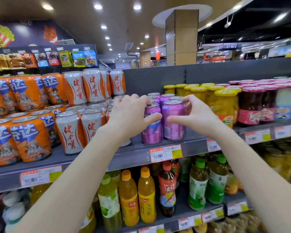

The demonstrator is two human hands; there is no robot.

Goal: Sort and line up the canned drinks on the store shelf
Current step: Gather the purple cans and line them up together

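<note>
Two purple cans stand side by side at the front of the grey shelf [134,157], with more purple cans [166,98] in rows behind them. My left hand [129,115] grips the left purple can [151,130], fingers over its top and thumb across its front. My right hand [195,113] holds the right purple can [173,123], thumb on its front and fingers curled round its right side. White-and-orange cans [71,132] stand just left of my left wrist, stacked two high, and orange cans [29,138] fill the far left.
Yellow-lidded fruit jars [223,105] stand close to the right of the purple cans, then red-lidded jars [252,105]. Price tags [165,153] line the shelf edge. Bottled drinks [146,194] fill the shelf below. Snack packets [64,58] hang above at the left.
</note>
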